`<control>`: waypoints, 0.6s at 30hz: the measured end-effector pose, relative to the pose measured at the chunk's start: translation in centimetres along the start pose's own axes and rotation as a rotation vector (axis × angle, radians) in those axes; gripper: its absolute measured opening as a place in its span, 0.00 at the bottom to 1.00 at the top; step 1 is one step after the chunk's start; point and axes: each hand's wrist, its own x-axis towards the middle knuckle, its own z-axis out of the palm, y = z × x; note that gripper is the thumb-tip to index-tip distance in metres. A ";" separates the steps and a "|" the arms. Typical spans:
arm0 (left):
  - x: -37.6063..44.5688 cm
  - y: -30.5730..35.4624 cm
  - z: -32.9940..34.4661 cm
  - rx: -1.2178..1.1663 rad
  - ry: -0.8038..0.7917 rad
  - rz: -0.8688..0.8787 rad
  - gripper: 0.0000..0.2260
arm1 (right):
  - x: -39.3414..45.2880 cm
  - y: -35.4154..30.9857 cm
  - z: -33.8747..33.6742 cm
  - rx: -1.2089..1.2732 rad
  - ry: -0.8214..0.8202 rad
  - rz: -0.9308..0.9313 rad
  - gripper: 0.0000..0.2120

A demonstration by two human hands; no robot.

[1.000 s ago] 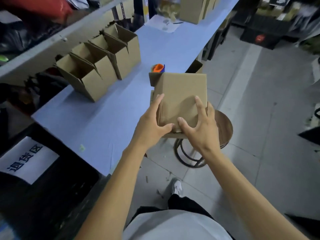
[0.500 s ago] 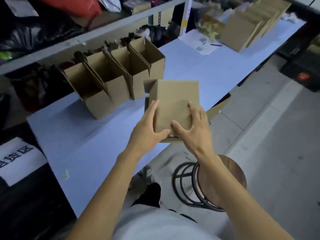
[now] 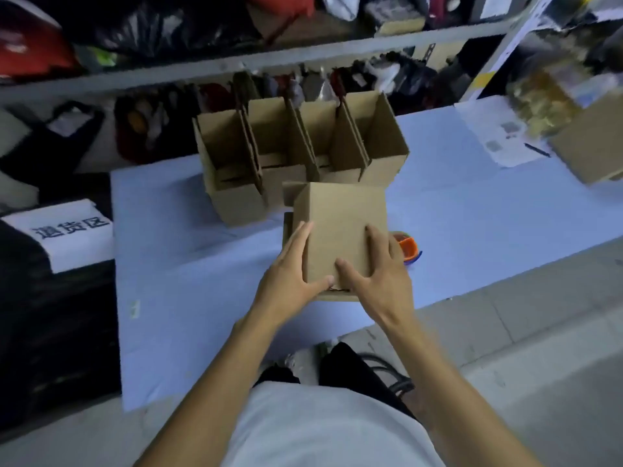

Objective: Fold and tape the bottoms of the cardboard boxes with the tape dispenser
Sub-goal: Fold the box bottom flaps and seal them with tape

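A small brown cardboard box (image 3: 337, 217) sits bottom-up over the blue table (image 3: 188, 284), its bottom flaps folded flat. My left hand (image 3: 290, 274) lies on the left part of the folded bottom with straight fingers and the thumb on the near flap. My right hand (image 3: 377, 274) presses the right part the same way. An orange and blue tape dispenser (image 3: 408, 251) peeks out just right of the box, behind my right hand, mostly hidden.
A row of several open cardboard boxes (image 3: 296, 153) stands behind the held box. Another cardboard box (image 3: 590, 146) and papers (image 3: 499, 136) lie at the far right. Shelving with bags (image 3: 168, 32) runs along the back. A white sign (image 3: 70, 227) hangs left.
The view has swung left to face the table. Both hands carried the box over the table surface, next to the tape dispenser. The stool has left the view.
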 end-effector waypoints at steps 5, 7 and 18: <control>-1.7 -0.7 0.9 -0.062 0.160 -0.160 0.45 | 2.0 0.6 1.1 0.043 -0.206 -0.119 0.38; -2.2 -1.1 1.1 -0.083 0.213 -0.193 0.45 | 2.5 0.8 1.4 0.025 -0.262 -0.156 0.38; -4.3 -5.7 0.7 -0.334 0.459 -0.348 0.46 | 1.3 0.6 5.6 0.120 -0.431 -0.125 0.35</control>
